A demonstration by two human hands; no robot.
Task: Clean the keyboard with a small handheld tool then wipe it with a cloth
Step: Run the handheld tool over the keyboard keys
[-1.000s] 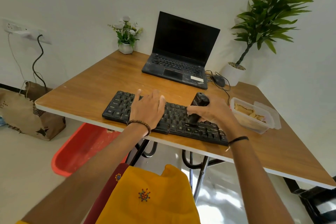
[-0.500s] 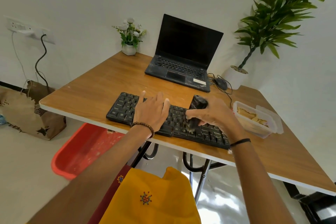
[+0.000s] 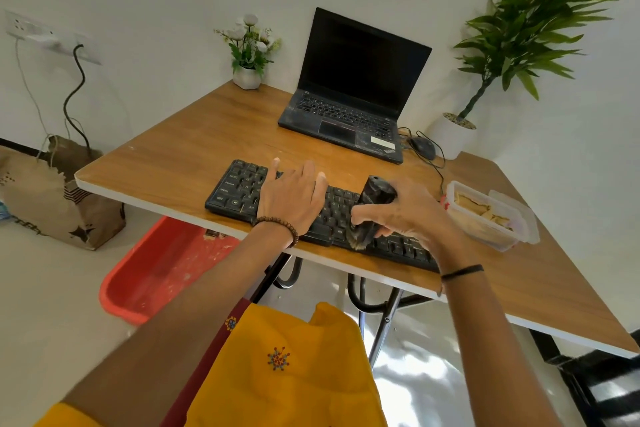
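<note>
On the far left, a brown paper bag stood on the floor. It had letters on it, but they were cut off and you could not read them. Next to it a red tub sat on the floor, partly under the worktop. A small white pot of flowers stood at the back corner of the worktop.

The black keyboard lay along the near edge of the worktop. On its left keys you could read "Ctrl" and "Alt". Your left hand lay flat on the left half of the keyboard. Its fingers were straight and spread out, pressing down on the keys and gripping nothing.

Behind the keyboard an open black laptop had a dark screen. A white sticker and a small logo sat on its near right corner, too small to read.

Your right hand gripped a dark brush. Its fingers were curled round the middle of the brush. The handle poked up above them, and the bristles touched the keys near the front edge of the keyboard, just right of your left hand.

A black mouse lay beside the laptop. A clear plastic box sat right of the keyboard, and a tall green plant stood in the far right corner.
</note>
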